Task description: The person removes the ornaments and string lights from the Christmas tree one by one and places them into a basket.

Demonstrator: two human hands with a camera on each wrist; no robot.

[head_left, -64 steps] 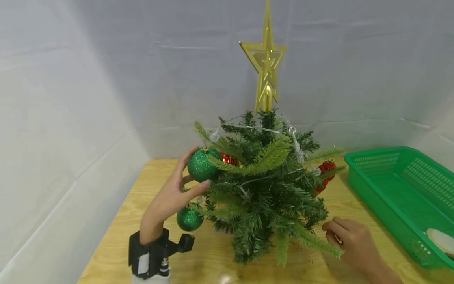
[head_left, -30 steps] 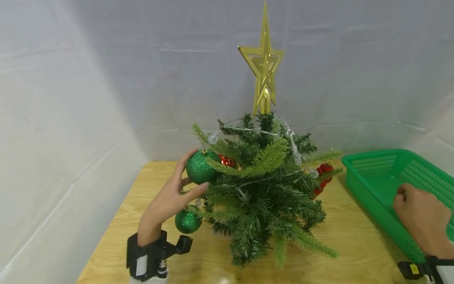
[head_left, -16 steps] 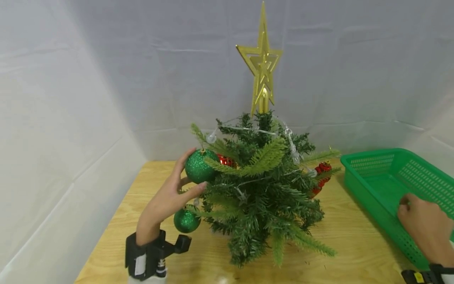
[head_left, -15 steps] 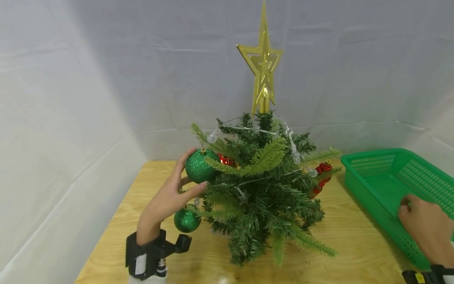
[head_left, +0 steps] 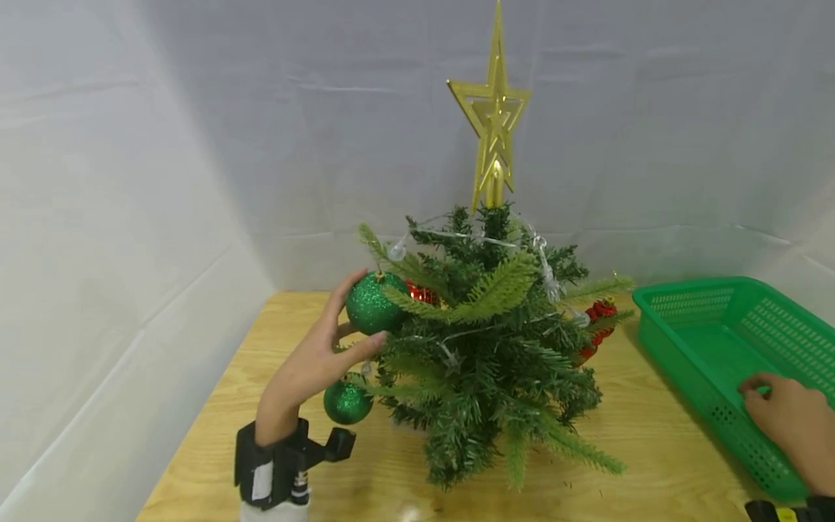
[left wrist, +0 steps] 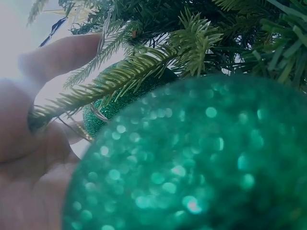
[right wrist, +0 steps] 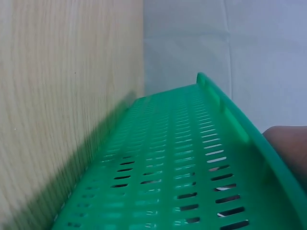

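My left hand (head_left: 313,359) holds a glittery green bauble (head_left: 375,303) at the left side of a small Christmas tree (head_left: 496,362), thumb below and fingers behind it. A second green bauble (head_left: 348,401) hangs lower, under the wrist, and looms blurred and large in the left wrist view. My right hand (head_left: 792,420) is over the near end of a green plastic basket (head_left: 678,362), index finger and thumb bent toward each other. What lies under its palm is hidden, so I cannot tell whether it grips anything.
A gold star (head_left: 494,123) tops the tree. Clear string lights (head_left: 548,272) wind through the branches. Red ornaments (head_left: 596,322) hang at the right and a red bauble (head_left: 420,293) sits behind the held one. White sheeting surrounds the wooden table (head_left: 248,377).
My right hand has gone from beside the tree's lower right branches to over the basket, and its fingers have lately loosened a little. The left hand stays at the bauble.
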